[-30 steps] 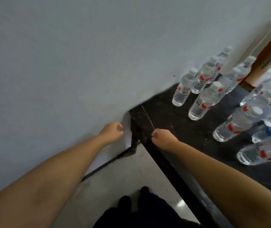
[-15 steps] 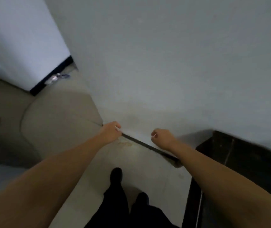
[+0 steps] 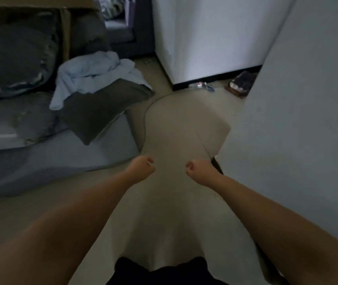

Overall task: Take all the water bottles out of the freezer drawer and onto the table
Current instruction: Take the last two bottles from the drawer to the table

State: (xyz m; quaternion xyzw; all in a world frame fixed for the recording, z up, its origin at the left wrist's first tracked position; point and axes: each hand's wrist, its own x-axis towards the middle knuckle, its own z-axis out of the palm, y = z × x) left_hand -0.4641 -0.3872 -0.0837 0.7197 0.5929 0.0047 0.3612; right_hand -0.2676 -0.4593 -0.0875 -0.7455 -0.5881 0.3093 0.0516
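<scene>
We are holding both arms out in front of us over the pale floor (image 3: 176, 128); our left hand (image 3: 142, 167) is curling its fingers into a loose fist and is grasping nothing; our right hand (image 3: 198, 169) is doing the same, its fingers are curling inward with nothing between them; the two hands are staying apart, near each other. No water bottle from the task and no freezer drawer or table are showing in this view; only a small bottle-like thing (image 3: 197, 85) is lying on the floor by the black skirting, too small to tell for sure. On our right a white wall (image 3: 299, 120) is standing close; ahead a white wall corner (image 3: 207, 38) is rising; on the left a grey sofa (image 3: 40, 153) is carrying a light blue cloth (image 3: 90, 73) and a dark cushion (image 3: 100, 108).
</scene>
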